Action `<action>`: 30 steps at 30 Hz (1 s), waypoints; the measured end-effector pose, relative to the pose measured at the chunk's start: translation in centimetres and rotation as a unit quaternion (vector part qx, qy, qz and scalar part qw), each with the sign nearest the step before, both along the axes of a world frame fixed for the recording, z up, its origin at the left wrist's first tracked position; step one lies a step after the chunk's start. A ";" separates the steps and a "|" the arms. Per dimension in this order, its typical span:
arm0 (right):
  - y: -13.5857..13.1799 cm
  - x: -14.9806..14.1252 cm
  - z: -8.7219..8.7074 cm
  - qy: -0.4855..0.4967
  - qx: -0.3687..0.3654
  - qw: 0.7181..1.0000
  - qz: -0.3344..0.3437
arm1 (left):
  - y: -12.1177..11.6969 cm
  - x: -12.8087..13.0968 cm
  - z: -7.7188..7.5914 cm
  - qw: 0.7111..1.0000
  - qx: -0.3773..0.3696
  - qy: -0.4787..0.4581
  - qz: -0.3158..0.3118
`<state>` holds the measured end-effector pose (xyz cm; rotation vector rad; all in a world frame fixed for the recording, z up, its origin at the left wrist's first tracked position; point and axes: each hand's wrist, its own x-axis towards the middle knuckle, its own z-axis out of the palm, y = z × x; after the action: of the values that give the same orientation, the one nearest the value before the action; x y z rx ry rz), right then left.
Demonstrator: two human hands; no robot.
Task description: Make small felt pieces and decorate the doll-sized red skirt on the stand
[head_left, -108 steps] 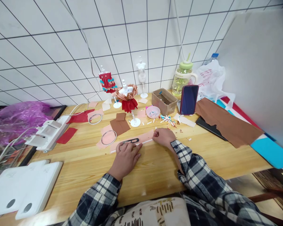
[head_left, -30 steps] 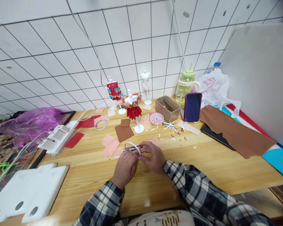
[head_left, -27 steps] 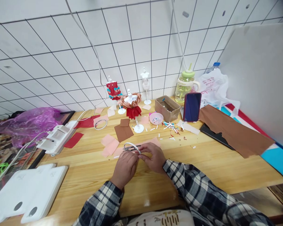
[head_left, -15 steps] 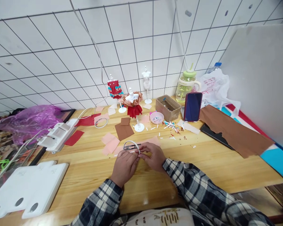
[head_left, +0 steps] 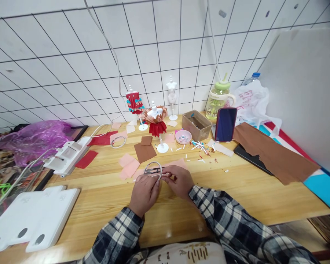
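My left hand [head_left: 145, 192] is closed on the lower part of a narrow roll of tape [head_left: 161, 169], a thin whitish ring held upright. Beside it, my right hand [head_left: 179, 180] makes a pinch just right of the ring. A thin pale strip shows at its fingertips, partly hidden by them. Behind the ring lies a slim dark metal tool [head_left: 153, 171], perhaps snips, on pink paper [head_left: 178, 164]. Beyond my hands stands a small white dress form [head_left: 157, 129] wearing a red and brown pleated paper dress.
A second tape roll [head_left: 118, 146] lies left of brown paper squares [head_left: 145, 153]. At the back are a red-dressed form [head_left: 134, 102], a bare form [head_left: 171, 96], a pink bowl [head_left: 183, 142] and a cardboard box [head_left: 199, 128]. A phone [head_left: 225, 124] stands right; a power strip [head_left: 67, 159] lies left.
The tape roll has turned a little in my left hand. My right fingertips have moved slightly away from the ring, and the pale strip shows between.
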<state>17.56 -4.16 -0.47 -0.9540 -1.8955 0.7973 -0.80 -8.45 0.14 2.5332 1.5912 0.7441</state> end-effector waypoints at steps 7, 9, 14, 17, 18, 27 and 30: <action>-0.2 -0.1 0.0 -0.070 0.084 0.994 0.000 | 0.1 0.4 -0.1 0.996 0.032 0.039 0.067; -0.5 -0.1 0.1 -0.084 0.115 0.990 0.018 | 0.1 0.5 -0.1 0.996 0.041 0.016 0.074; -1.1 -0.4 0.4 -0.092 0.166 0.982 0.018 | -0.1 0.7 0.0 0.991 0.054 -0.098 0.069; -1.0 -0.4 0.3 -0.070 0.161 0.984 0.006 | -0.1 0.4 -0.1 0.992 0.061 -0.096 0.047; -0.9 -0.3 0.2 -0.065 0.153 0.986 0.003 | -0.1 0.3 -0.2 0.994 0.058 -0.081 0.033; -1.0 -0.2 0.3 -0.094 0.118 0.988 0.032 | -0.2 0.4 -0.4 0.995 0.082 -0.025 0.047; -1.3 -0.4 0.6 -0.097 0.145 0.984 0.034 | -0.6 1.1 0.1 0.992 0.073 -0.082 0.059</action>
<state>17.15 -5.50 0.13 -0.8113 -2.1504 0.4600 0.26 -9.07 0.19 2.4127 1.7006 1.0894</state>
